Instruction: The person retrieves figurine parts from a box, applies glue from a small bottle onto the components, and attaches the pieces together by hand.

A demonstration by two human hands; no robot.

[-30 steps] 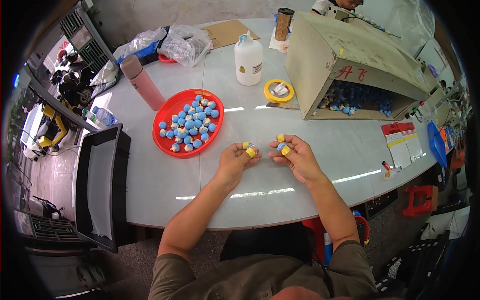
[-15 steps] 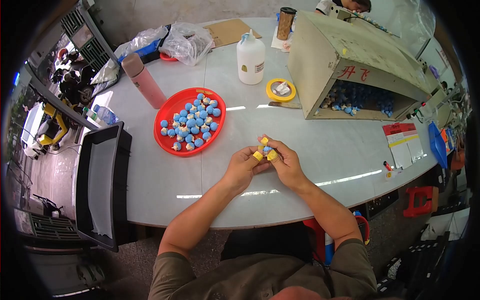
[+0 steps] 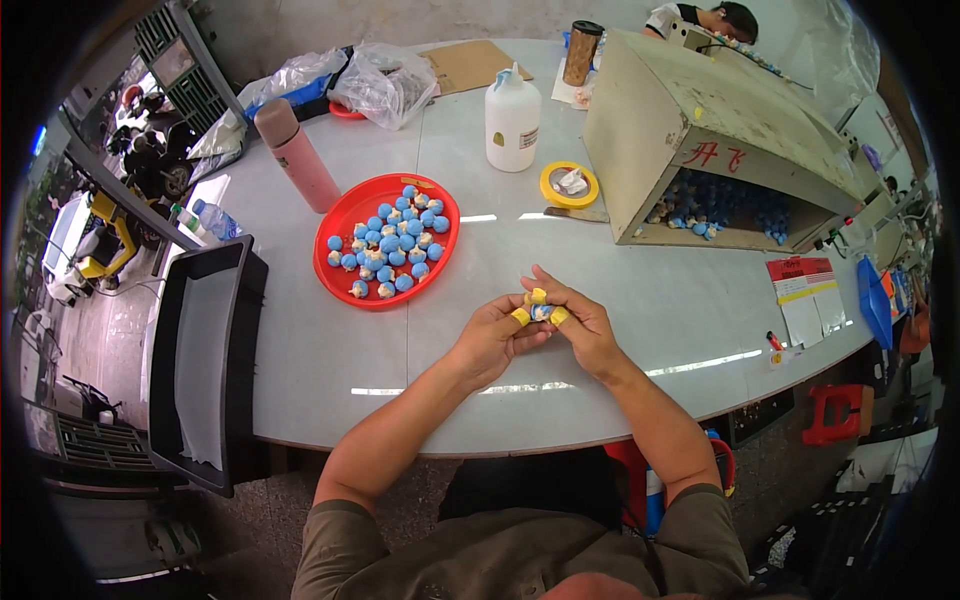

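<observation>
Over the middle of the grey table, a small blue-and-white figurine piece (image 3: 541,313) is pinched between the fingers of both hands. My left hand (image 3: 490,335) holds it from the left, with yellow tape wrapped on a fingertip. From the other side my right hand (image 3: 587,335) grips it, with yellow tape on its thumb and a finger. The fingers cover much of the piece. To the left of my hands lies a red round tray (image 3: 328,222) with many similar blue-topped small pieces (image 3: 388,243) in it.
An open-fronted box (image 3: 640,150) holding more blue pieces stands at the right. Behind my hands are a white bottle (image 3: 512,125), a yellow tape roll (image 3: 569,185) and a flat blade (image 3: 577,214). A pink flask (image 3: 300,165) and black bin (image 3: 166,370) are left. Another person (image 3: 735,22) sits beyond.
The piece between my fingers has been turned, so more of its white part shows. My right fingers have shifted slightly. The view has moved a little.
</observation>
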